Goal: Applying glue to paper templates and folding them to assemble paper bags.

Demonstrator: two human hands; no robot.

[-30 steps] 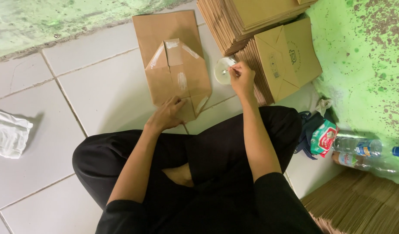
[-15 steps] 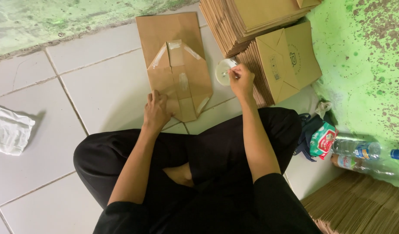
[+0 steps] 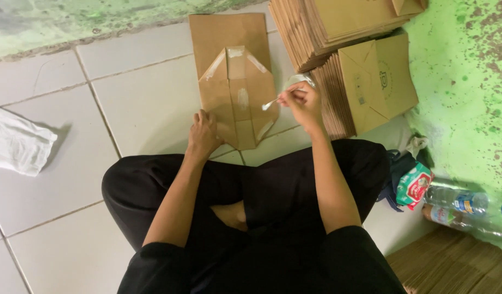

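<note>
The person sits cross-legged in black trousers (image 3: 262, 218) on a white tiled floor (image 3: 147, 103). The left hand (image 3: 203, 134) lies flat, fingers spread and relaxed, pressing down the near left corner of a brown paper bag (image 3: 234, 81) that lies just ahead of the knees. The right hand (image 3: 301, 102) pinches a thin white stick (image 3: 271, 103) between thumb and fingertips, its tip touching the bag's folded bottom near the right flap. Pale, wet-looking streaks run along the fold edges and down the middle panel, so this looks like the gluing step, with the bottom flaps open and being coated. Judging from that, the next stroke calls for a steady left hand so the bag does not slide, and a light touch that keeps the paste on the flap edges.

Just behind the right hand a small pale container (image 3: 297, 81) peeks out; its contents cannot be made out. To the right lean finished bags (image 3: 370, 81), and behind them rises a stack of flat ones (image 3: 338, 27). At the far right, by a stained green wall (image 3: 469, 81), lie plastic bottles (image 3: 463, 209) and a small packet (image 3: 413, 185). A white cloth (image 3: 16, 141) sits at the left edge.
</note>
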